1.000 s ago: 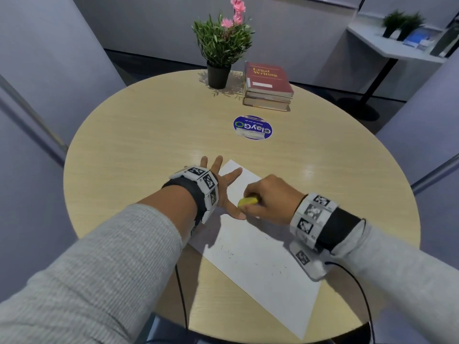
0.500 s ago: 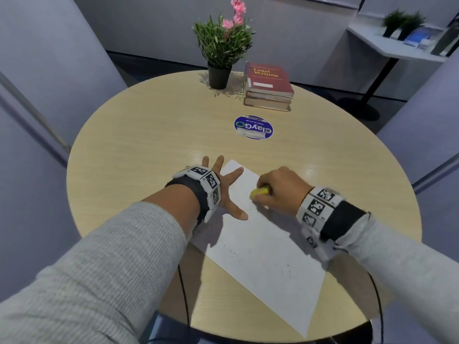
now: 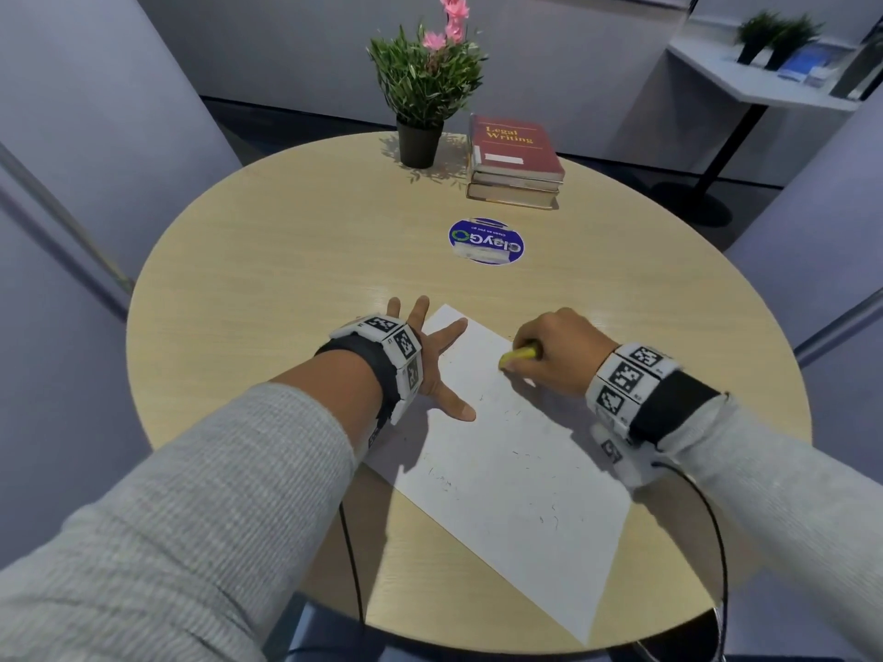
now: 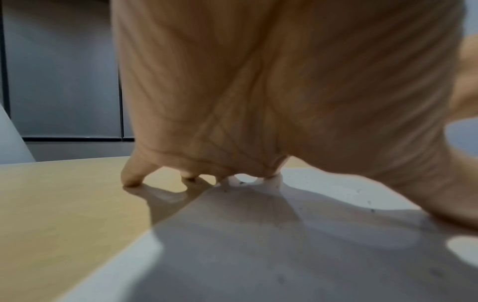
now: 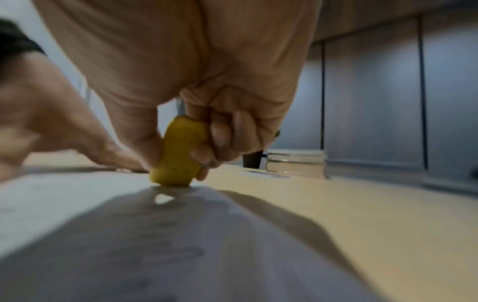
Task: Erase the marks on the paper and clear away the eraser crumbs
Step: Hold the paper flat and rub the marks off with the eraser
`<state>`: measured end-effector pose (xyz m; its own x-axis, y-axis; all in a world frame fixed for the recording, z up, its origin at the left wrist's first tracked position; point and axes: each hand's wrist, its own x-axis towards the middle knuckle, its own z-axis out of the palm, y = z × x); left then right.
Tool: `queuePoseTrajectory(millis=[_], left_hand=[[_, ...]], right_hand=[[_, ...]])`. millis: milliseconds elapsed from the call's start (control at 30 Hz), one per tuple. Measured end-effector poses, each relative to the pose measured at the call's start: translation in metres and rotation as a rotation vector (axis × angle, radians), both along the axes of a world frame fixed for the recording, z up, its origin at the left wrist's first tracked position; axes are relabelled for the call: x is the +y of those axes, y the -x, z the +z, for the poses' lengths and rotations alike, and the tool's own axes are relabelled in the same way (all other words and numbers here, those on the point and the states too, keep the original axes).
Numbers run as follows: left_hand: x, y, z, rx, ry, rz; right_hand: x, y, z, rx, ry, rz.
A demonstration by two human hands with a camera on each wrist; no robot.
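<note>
The left hand (image 3: 432,360) lay flat with its fingers (image 3: 449,333) spread and straight, holding nothing. In the left wrist view, the outer fingertips (image 4: 130,180) touched the table (image 4: 64,204), while the inner fingertips and the thumb pressed on the paper (image 4: 284,245) at its left edge. Dark eraser crumbs (image 4: 372,210) lay on the sheet just below the thumb.

To the right of the left thumb, the right hand (image 3: 556,353) was curled around a yellow eraser (image 3: 518,356), thumb on one side and fingers on the other. In the right wrist view, the lower end of the eraser (image 5: 175,157) touched the paper (image 5: 129,245) close to its right edge, directly under the fingertips (image 5: 204,157). More crumbs (image 3: 549,511) and faint marks were scattered over the sheet nearer the person than both hands.

The paper (image 3: 506,470) lay at an angle on a round, light wood table (image 3: 286,260). Grey panel walls surrounded the table.

Beyond the fingers, well apart from them, a round blue sticker (image 3: 486,241) sat on the tabletop. Farther still, a potted plant (image 3: 423,83) with pink flowers stood just left of a stack of books (image 3: 516,160). A shelf (image 3: 764,83) with small plants stood at the far right of the room. Nothing lay between the two hands on the sheet.
</note>
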<state>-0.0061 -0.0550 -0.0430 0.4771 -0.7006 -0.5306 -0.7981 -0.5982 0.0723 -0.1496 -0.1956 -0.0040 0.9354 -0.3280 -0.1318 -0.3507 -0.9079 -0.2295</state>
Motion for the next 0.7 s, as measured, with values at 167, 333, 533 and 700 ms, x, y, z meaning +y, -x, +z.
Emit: queuePoseTrajectory(millis=[167, 333, 533, 700], left_hand=[[-0.001, 0.0, -0.001, -0.004, -0.006, 0.0], [0.0, 0.002, 0.004, 0.011, -0.004, 0.012], [0.001, 0.005, 0.01, 0.005, -0.023, 0.009], [-0.002, 0.004, 0.015, -0.052, 0.033, -0.09]], right_hand=[[0.036, 0.013, -0.008, 0.083, -0.05, 0.177], [-0.002, 0.002, 0.003, 0.022, 0.018, -0.01], [0.032, 0.023, -0.001, 0.081, -0.078, 0.138], [-0.015, 0.039, 0.019, -0.144, -0.06, -0.104]])
